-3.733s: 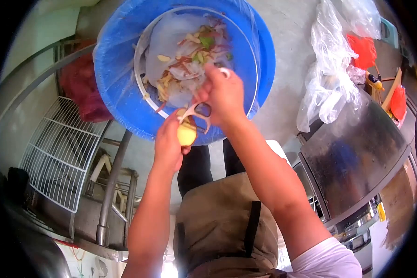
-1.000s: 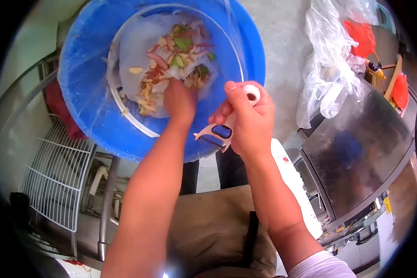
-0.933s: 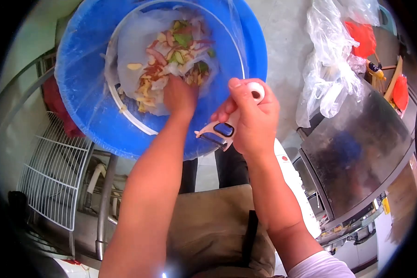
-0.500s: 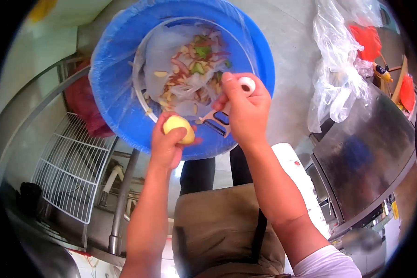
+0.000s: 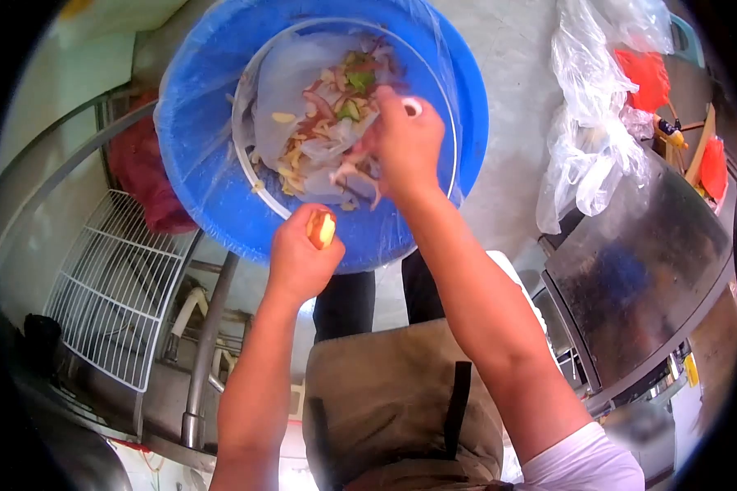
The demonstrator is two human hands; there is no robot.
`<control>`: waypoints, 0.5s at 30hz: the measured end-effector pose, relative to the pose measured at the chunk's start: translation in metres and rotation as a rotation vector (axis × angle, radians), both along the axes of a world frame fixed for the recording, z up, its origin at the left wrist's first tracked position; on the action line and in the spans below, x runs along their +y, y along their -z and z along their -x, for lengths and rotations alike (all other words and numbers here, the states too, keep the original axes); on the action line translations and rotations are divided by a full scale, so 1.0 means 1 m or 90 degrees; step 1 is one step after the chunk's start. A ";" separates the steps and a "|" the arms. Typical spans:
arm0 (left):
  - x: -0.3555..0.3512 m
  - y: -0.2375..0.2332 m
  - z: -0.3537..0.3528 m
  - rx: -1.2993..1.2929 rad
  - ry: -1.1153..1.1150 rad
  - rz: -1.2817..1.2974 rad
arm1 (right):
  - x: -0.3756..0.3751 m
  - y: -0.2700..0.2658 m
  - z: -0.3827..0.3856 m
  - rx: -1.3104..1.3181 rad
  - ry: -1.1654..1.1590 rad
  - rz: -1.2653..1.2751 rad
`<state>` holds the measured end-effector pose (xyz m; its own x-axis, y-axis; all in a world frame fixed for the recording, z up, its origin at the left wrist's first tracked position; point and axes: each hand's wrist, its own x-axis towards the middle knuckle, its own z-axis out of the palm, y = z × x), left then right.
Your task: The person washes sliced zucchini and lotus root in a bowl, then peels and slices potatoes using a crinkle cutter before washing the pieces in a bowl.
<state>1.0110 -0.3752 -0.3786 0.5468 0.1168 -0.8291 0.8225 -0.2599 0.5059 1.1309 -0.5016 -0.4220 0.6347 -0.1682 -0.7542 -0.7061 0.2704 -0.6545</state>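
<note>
My left hand [image 5: 303, 255] is closed around a potato [image 5: 326, 231], its pale yellow flesh showing past my fingers at the near rim of the bin. My right hand [image 5: 411, 147] is over the scraps and grips a peeler, of which only the round white handle end [image 5: 413, 106] shows clearly; its blade is hidden or blurred. Below both hands stands a blue bin [image 5: 201, 176] lined with clear plastic. Inside lie peelings [image 5: 319, 102], reddish and pale, with some green pieces [image 5: 359, 80] and crumpled clear film.
Left of the bin are a white wire rack [image 5: 119, 286], metal rails and a dark red bag [image 5: 147, 176]. Clear plastic bags [image 5: 590, 123] hang at the right above a dark metal surface [image 5: 639, 270]. An apron [image 5: 393, 393] covers my lap.
My right hand has moved up and away from the potato with the peeler, over the scraps. My left hand has turned, so less of the potato shows.
</note>
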 end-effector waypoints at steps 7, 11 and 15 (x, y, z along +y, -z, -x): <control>-0.001 0.001 0.005 -0.005 -0.085 0.108 | 0.001 0.003 0.002 0.033 0.126 -0.104; -0.004 -0.005 0.006 0.018 -0.062 0.047 | 0.016 -0.015 0.016 0.176 0.055 -0.195; 0.002 -0.001 0.007 -0.072 0.025 0.014 | 0.001 -0.001 0.002 -0.018 0.084 -0.014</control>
